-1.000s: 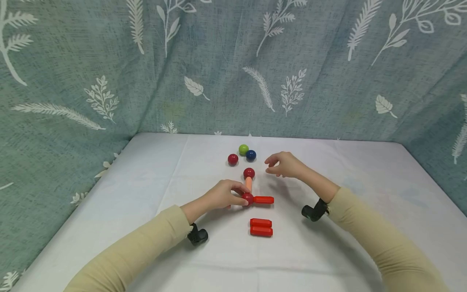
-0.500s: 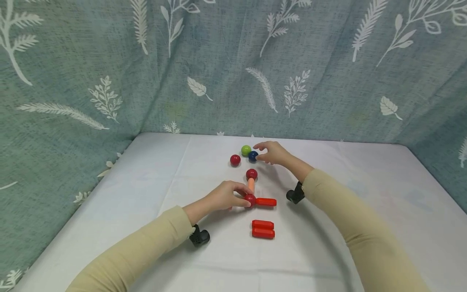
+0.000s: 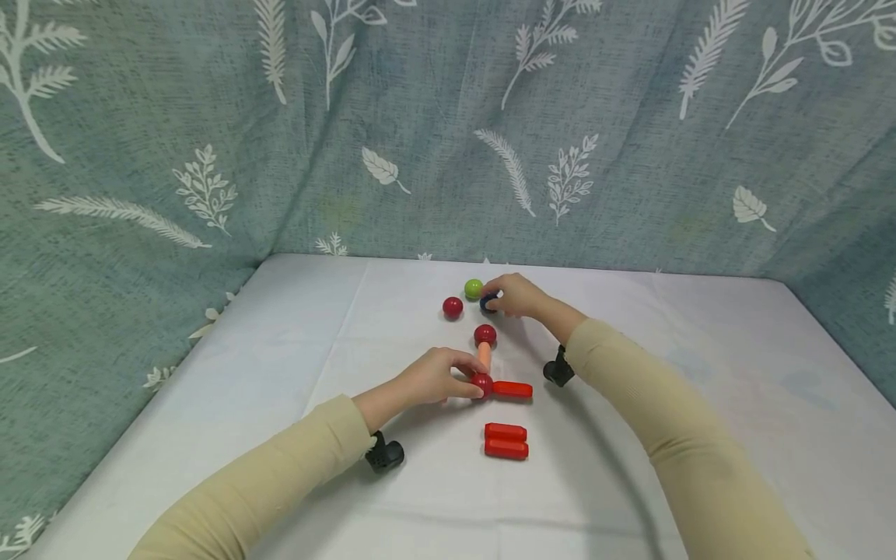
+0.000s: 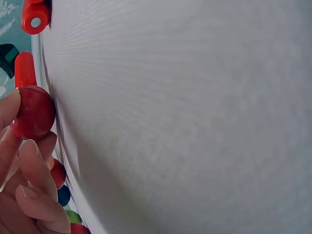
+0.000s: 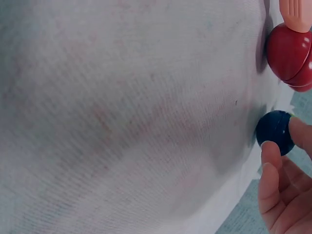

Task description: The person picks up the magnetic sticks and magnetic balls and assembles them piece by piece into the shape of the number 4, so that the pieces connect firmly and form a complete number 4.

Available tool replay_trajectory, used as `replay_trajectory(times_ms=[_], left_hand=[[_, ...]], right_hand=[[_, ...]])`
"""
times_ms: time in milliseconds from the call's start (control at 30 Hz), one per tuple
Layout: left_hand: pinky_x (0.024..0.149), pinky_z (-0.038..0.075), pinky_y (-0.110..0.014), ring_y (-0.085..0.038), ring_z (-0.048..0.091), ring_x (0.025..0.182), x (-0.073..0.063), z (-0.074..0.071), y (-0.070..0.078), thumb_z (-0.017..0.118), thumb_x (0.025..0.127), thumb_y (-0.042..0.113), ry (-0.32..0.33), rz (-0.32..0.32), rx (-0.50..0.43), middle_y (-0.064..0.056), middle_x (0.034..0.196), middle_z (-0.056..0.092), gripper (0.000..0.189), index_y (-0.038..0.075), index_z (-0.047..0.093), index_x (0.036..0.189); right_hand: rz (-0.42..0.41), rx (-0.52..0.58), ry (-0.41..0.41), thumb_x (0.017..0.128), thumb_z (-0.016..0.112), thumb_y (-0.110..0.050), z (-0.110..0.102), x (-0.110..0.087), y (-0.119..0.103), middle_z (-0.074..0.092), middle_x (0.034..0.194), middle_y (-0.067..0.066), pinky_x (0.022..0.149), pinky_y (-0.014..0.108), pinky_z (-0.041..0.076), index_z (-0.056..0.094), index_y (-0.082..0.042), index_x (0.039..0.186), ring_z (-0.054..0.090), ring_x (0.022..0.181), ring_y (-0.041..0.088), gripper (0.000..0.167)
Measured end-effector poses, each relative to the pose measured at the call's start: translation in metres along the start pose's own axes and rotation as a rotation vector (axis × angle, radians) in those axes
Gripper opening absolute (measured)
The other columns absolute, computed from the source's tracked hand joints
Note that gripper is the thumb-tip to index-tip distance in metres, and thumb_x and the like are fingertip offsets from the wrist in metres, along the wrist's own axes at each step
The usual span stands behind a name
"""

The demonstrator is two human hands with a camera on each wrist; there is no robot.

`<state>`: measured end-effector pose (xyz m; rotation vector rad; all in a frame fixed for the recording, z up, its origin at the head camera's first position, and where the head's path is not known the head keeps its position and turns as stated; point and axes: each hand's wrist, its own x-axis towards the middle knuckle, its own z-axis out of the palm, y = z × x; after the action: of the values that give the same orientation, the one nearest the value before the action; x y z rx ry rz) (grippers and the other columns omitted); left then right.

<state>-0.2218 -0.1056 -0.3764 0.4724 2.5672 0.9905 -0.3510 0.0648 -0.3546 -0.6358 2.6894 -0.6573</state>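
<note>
Two grips [image 3: 435, 376] [image 3: 519, 295]: red ball [image 4: 36, 113], blue ball [image 5: 273, 130]

Corner ball [image 4: 35, 113]: deep red, same as the far-end ball [image 3: 485, 335]. Linking rod [image 3: 484, 356] peach, side rod [image 3: 513, 390] bright red. Lower rod pair [image 3: 505, 449] bright red too. Pinched ball [image 5: 274, 131] dark navy. Loose balls: one lime-green ball [image 3: 473, 289], one deep-red ball [image 3: 453, 308]. Sleeves [image 3: 259, 474] plain khaki-beige; wrist cameras [image 3: 385, 454] black. From where I stand, tablecloth [image 3: 392, 311] white, curtain [image 3: 434, 222] muted teal with white leaves, ferns, sprigs.
</note>
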Motion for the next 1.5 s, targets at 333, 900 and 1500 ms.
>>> replay_trajectory(times_ms=[333,900,1500], left_hand=[[0.049,0.042,-0.024,-0.015,0.054,0.073,0.0,0.0,0.0,0.074,0.077,0.021,-0.005,-0.028,-0.005,0.002,0.098,0.064,0.029,0.021,0.067,0.105],[0.048,0.041,-0.024,-0.013,0.05,0.059,-0.001,-0.002,0.0,0.073,0.078,0.022,-0.006,-0.023,0.0,-0.001,0.1,0.064,0.03,0.02,0.067,0.106],[0.047,0.04,-0.023,-0.012,0.05,0.059,0.0,0.0,0.002,0.074,0.077,0.021,0.003,-0.043,-0.01,0.0,0.1,0.064,0.03,0.021,0.067,0.107]], right_hand=[[0.023,-0.001,-0.036,0.086,0.063,-0.012,0.0,0.001,0.008,0.056,0.119,0.018,0.06,0.022,0.049,0.057,-0.009,0.122,0.058,0.069,0.015,0.037],[-0.059,0.121,0.037,0.084,0.065,-0.018,-0.004,-0.033,0.022,0.056,0.119,0.022,0.057,0.026,0.048,0.056,-0.005,0.122,0.057,0.062,0.016,0.041],[0.019,0.228,0.023,0.083,0.066,-0.02,0.003,-0.104,0.035,0.058,0.114,0.018,0.057,0.026,0.046,0.057,-0.009,0.115,0.051,0.062,0.017,0.035]])
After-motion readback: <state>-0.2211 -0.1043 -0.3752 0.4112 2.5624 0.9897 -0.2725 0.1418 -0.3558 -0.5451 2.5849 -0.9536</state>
